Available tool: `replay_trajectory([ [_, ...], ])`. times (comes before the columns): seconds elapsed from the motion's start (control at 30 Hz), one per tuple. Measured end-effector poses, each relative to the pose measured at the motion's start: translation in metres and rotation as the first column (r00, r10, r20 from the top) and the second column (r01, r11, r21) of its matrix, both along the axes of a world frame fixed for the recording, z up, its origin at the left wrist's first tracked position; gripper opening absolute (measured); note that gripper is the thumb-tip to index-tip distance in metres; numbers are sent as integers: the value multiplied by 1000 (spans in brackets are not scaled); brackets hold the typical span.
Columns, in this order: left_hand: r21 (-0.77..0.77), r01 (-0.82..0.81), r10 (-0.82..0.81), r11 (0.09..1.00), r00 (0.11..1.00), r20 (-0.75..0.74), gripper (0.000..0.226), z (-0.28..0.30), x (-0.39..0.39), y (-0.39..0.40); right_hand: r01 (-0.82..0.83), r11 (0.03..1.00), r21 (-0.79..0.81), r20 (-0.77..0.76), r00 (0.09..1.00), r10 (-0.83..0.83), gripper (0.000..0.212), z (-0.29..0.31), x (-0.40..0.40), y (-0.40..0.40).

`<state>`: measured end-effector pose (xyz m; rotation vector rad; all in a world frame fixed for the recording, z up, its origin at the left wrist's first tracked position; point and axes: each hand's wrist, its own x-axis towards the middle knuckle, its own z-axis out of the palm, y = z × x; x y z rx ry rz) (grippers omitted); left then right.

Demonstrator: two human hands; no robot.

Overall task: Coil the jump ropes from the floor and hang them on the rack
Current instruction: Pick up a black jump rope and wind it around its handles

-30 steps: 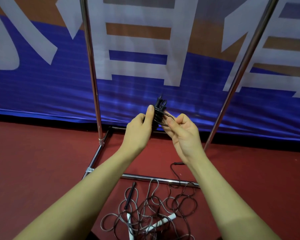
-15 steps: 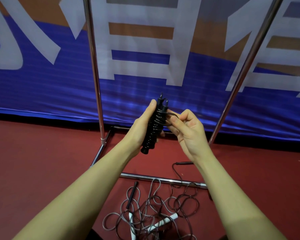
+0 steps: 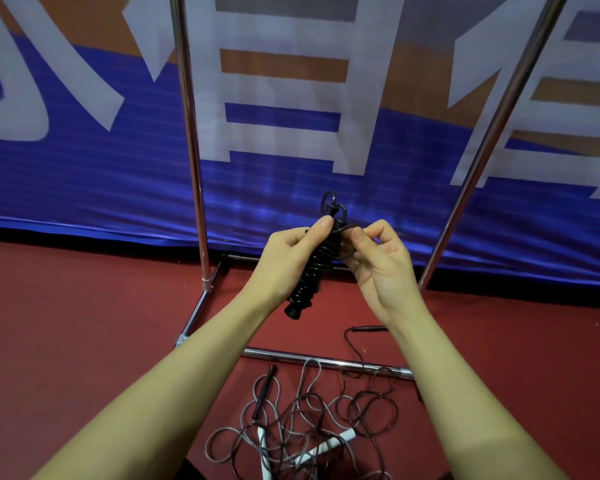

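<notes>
A black jump rope [image 3: 310, 271] is wound tightly round its own handles into a long bundle, tilted with its lower end toward me. My left hand [image 3: 288, 258] grips the bundle, thumb pressed near its top. My right hand [image 3: 378, 261] pinches a loop of the black cord at the bundle's upper end. Two small loops stick out above the fingers. The chrome rack [image 3: 191, 140] stands just behind, its two uprights on either side of my hands. Its top bar is out of view.
A tangle of loose ropes [image 3: 302, 420] lies on the red floor below my arms, with black and white handles among grey and dark cords. The rack's base bar [image 3: 326, 360] crosses over them. A blue and orange banner [image 3: 84, 168] hangs behind.
The bundle went from mostly hidden in my left hand to showing its full length. The view has drifted slightly. My right hand still works the cord at the top.
</notes>
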<state>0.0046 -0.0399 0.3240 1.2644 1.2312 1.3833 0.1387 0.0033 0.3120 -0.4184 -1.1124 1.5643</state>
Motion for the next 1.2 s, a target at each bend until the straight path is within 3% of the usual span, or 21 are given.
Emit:
replay_trajectory([
  [0.2, -79, 145, -140, 986, 988, 58, 51, -1, 4, 1, 10, 1000, 16, 21, 1000, -10, 29, -1, 1, 2],
  [0.3, -93, 124, -122, 988, 992, 28, 55, -2, 2, 3, 2, 1000, 19, 29, 1000, -3, 30, -2, 3, 2],
  [0.43, -119, 39, -39, 992, 999, -3, 69, -2, 3, 4, 54, 998, 33, 65, 996, -56, 15, -1, 1, 3],
  [0.53, -81, -47, 40, 996, 995, -92, 48, -3, 1, 4, 212, 977, -12, 107, 972, -210, 13, -1, -1, 4],
  [0.63, -48, -125, 108, 991, 958, -266, 44, -9, -5, 8, 326, 945, -28, 169, 933, -317, 17, -1, 0, 5],
  [0.77, 35, -192, 182, 981, 837, -516, 37, -15, -7, 8, 329, 944, -30, 181, 930, -319, 20, -1, 0, 4],
  [0.9, 98, -215, 218, 972, 654, -724, 33, -13, -5, 7, 338, 941, -10, 162, 929, -332, 23, -2, 1, 3],
  [1.07, 199, -180, 261, 963, 455, -851, 39, -18, -1, 9, 398, 914, 78, 197, 893, -405, 22, -3, 2, 1],
  [1.2, 326, -127, 350, 937, 345, -871, 54, -24, -1, 12, 391, 920, 29, 187, 902, -389, 21, -6, 0, 3],
])
